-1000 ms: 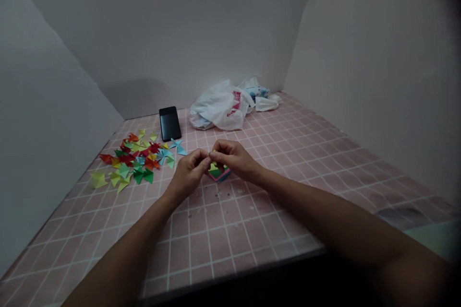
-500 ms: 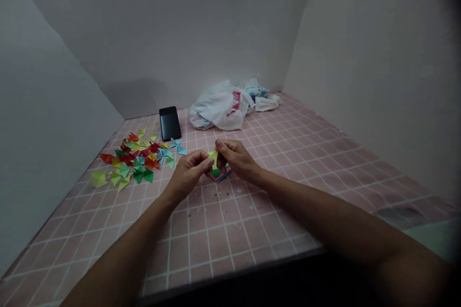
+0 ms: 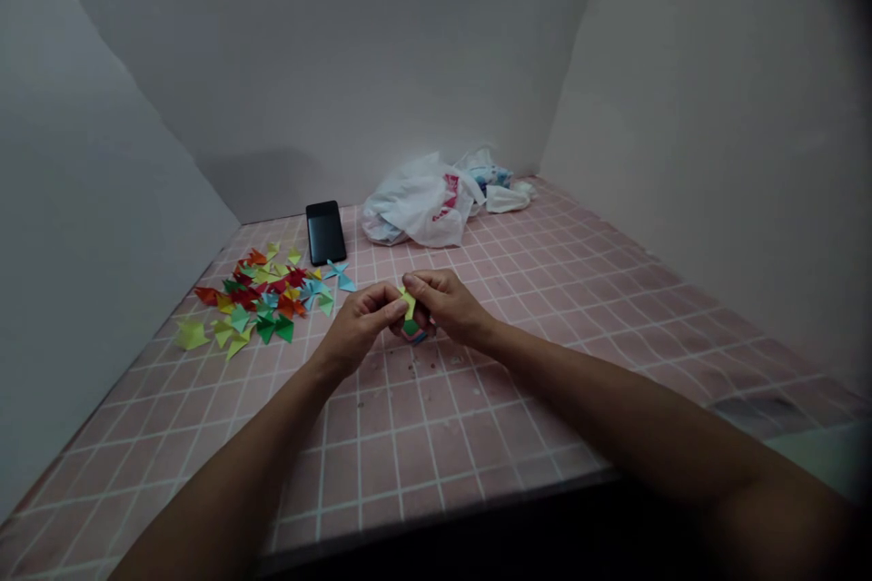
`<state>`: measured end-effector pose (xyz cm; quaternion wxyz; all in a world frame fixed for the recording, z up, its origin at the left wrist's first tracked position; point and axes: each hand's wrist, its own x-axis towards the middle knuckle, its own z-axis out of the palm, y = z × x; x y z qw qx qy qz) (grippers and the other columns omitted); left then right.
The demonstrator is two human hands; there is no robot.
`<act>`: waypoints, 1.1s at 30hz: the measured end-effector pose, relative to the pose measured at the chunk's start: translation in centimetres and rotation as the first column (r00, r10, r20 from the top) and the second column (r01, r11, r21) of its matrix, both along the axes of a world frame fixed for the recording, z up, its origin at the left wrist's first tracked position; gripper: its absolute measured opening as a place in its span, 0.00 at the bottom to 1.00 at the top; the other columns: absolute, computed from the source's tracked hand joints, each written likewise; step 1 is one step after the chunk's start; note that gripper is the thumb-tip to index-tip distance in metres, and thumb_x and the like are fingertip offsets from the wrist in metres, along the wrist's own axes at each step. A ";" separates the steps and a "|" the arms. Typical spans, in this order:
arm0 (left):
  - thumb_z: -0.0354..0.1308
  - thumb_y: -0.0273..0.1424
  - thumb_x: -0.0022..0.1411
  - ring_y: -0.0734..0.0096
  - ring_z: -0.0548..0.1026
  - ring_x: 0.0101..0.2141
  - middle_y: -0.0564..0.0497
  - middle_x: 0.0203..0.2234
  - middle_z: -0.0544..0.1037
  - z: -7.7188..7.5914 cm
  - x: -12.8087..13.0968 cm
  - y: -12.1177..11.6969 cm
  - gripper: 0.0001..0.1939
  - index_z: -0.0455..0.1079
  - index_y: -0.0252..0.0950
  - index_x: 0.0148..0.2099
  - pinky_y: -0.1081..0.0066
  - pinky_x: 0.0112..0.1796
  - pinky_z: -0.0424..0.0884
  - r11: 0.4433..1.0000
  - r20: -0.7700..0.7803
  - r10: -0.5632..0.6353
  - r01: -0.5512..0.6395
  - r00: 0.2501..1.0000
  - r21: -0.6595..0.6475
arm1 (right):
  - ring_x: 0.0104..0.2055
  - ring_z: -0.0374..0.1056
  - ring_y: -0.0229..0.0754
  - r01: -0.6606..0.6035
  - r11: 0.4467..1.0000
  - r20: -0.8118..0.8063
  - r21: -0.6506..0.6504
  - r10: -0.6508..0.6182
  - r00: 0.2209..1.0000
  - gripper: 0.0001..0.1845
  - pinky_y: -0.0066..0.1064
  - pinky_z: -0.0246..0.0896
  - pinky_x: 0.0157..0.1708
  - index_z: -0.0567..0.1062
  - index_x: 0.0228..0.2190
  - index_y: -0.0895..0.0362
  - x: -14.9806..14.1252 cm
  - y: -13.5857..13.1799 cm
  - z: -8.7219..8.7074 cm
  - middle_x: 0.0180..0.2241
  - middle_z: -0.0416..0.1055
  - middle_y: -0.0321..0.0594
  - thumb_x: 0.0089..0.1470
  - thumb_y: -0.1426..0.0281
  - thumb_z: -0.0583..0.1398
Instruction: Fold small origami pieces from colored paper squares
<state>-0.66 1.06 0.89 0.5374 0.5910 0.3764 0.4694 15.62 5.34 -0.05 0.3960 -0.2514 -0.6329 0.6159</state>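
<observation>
My left hand (image 3: 359, 327) and my right hand (image 3: 442, 304) meet over the middle of the pink tiled table (image 3: 422, 436). Both pinch a small folded yellow-green paper piece (image 3: 409, 301) between thumb and fingers. Just beneath the hands lies a small stack of coloured paper squares (image 3: 412, 330), green on top with pink and blue edges, mostly hidden by my fingers. A spread of folded paper pinwheels (image 3: 262, 300) in red, green, yellow and blue lies to the left of my left hand.
A black phone (image 3: 325, 232) lies flat beyond the pinwheels. A crumpled white plastic bag (image 3: 422, 201) with other wrappers sits at the back near the corner. Grey walls close the table on the left, back and right.
The yellow-green paper has come up from the stack and now stands upright between my fingertips. Both hands shifted slightly, staying together over the stack.
</observation>
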 end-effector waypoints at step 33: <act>0.67 0.38 0.58 0.74 0.72 0.29 0.55 0.30 0.73 -1.1 0.9 -0.2 0.13 0.71 0.36 0.38 0.74 0.31 0.71 0.926 -0.012 0.356 -0.351 0.934 0.137 | 0.25 0.60 0.34 0.297 0.885 0.065 0.359 -0.342 0.938 0.05 0.27 0.54 0.27 0.69 0.23 0.57 -0.1 -0.3 0.6 0.22 0.65 0.31 0.49 0.73 0.58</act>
